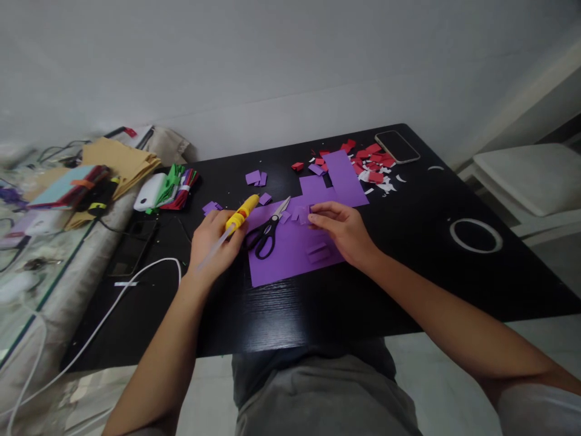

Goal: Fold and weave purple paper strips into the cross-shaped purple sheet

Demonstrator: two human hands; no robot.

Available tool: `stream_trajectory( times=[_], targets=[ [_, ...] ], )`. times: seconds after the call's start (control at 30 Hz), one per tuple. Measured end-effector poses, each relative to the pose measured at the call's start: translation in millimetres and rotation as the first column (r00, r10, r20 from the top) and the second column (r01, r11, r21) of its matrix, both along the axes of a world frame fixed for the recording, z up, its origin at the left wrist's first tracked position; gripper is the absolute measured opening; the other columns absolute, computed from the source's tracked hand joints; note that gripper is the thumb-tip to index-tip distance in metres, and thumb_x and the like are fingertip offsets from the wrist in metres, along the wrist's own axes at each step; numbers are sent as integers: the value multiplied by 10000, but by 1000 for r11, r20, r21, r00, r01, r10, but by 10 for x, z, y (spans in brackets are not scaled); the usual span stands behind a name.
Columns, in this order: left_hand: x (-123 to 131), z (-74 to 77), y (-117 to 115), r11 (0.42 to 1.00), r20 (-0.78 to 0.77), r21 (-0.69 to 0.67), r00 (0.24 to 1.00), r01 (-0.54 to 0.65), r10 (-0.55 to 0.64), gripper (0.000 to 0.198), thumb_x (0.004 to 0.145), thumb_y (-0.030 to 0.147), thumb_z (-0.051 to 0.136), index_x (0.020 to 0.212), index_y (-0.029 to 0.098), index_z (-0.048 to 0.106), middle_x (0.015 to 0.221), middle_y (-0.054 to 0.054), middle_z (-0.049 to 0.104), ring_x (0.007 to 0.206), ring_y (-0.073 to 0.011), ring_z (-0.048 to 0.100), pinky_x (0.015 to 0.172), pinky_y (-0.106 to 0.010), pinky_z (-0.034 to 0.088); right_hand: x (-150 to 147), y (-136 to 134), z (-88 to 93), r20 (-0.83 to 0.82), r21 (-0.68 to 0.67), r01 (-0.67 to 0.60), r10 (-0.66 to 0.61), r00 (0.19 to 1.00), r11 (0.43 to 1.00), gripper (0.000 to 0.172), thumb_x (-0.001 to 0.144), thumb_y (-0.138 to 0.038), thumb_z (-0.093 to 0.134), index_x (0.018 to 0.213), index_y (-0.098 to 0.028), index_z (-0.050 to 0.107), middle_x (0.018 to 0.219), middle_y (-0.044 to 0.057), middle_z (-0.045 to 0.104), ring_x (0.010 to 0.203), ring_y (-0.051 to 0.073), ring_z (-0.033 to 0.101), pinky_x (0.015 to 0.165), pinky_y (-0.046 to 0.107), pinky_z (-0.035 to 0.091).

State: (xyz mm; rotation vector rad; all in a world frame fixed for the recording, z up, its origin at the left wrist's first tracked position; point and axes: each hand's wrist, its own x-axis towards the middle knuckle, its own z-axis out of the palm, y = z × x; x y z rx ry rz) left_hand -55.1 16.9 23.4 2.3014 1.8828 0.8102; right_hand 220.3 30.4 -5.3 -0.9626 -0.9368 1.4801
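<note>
My left hand (213,242) is closed around a glue stick or tube with a yellow cap (241,214), tip pointing up and right. My right hand (342,230) rests on a large purple paper sheet (290,248) and pinches a small purple paper piece (305,214) between its fingertips. Black-handled scissors (267,231) lie on the sheet between both hands, blades pointing up right. More small purple pieces (256,178) lie scattered on the black table (408,278) above the hands.
Red paper scraps (372,163) and a phone (397,146) lie at the table's far right. A white ring (475,235) sits at right. A white cable (136,278), dark phone (134,245), coloured paper bundle (177,184) and brown envelopes (120,160) crowd the left. A white chair (531,175) stands at right.
</note>
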Motion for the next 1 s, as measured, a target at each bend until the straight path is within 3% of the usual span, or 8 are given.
stream_trajectory(
  times=[0.1, 0.33, 0.53, 0.67, 0.77, 0.83, 0.93, 1.0],
  targets=[
    [-94, -49, 69, 986, -95, -105, 989, -126, 117, 337, 862, 360, 611, 1146, 183, 646, 1046, -106, 637, 948, -279, 639, 822, -377, 512, -5, -2, 13, -47, -14, -28, 27, 999, 1000, 238, 660, -299, 909, 857, -235, 791, 835, 5, 742, 807, 162, 691, 853, 355, 594],
    [-137, -140, 139, 887, -264, -324, 932, -329, 249, 405, 836, 324, 601, 1209, 166, 595, 1168, -159, 594, 1025, -341, 661, 902, -460, 541, -23, -14, 32, -80, -10, -43, 42, 996, 999, 221, 704, -391, 886, 812, -230, 781, 850, 12, 726, 805, 169, 679, 831, 369, 602],
    [-185, -150, 144, 869, -337, -337, 908, -362, 247, 442, 849, 266, 566, 1275, 150, 579, 1192, -197, 590, 1064, -379, 653, 930, -503, 526, -33, -40, 22, -57, 1, -61, 61, 997, 998, 226, 668, -298, 918, 827, -216, 780, 826, 8, 743, 777, 143, 680, 802, 325, 594],
    [-207, -123, 146, 892, -376, -203, 874, -403, 309, 469, 830, 179, 552, 1296, 149, 597, 1273, -234, 565, 1210, -453, 561, 987, -602, 456, -55, -80, 42, -11, 20, -54, 54, 998, 998, 242, 660, -282, 921, 801, -200, 743, 801, 3, 734, 754, 142, 686, 799, 333, 597],
    [-122, -82, 102, 954, -165, -58, 946, -293, 280, 404, 848, 185, 563, 1249, 183, 617, 1298, -193, 567, 1237, -391, 547, 1031, -563, 436, -80, -130, 60, 65, 44, -52, 49, 997, 998, 284, 651, -294, 924, 772, -204, 684, 761, -9, 711, 734, 151, 689, 781, 342, 596],
    [5, -70, 31, 995, 65, 9, 993, -95, 94, 227, 911, 247, 547, 1112, 204, 643, 1126, -117, 646, 1123, -297, 608, 1007, -465, 471, -103, -167, 53, 112, 48, -71, 65, 992, 996, 325, 651, -315, 924, 784, -213, 645, 763, -14, 700, 738, 160, 693, 780, 349, 596],
    [253, -104, -112, 973, 315, 15, 922, 231, -224, 163, 968, 323, 559, 1020, 204, 659, 1035, -69, 679, 1011, -224, 638, 947, -376, 491, -144, -215, 0, 174, 52, -114, 103, 979, 992, 387, 647, -363, 923, 797, -223, 595, 736, -25, 667, 710, 163, 677, 726, 340, 586],
    [400, -155, -193, 926, 407, -28, 850, 377, -334, 173, 967, 324, 594, 1055, 195, 667, 1024, -64, 685, 974, -203, 638, 911, -347, 494, -172, -239, -47, 207, 73, -140, 122, 971, 987, 418, 635, -386, 928, 798, -224, 580, 717, -36, 639, 685, 150, 648, 697, 322, 569]
  ],
)
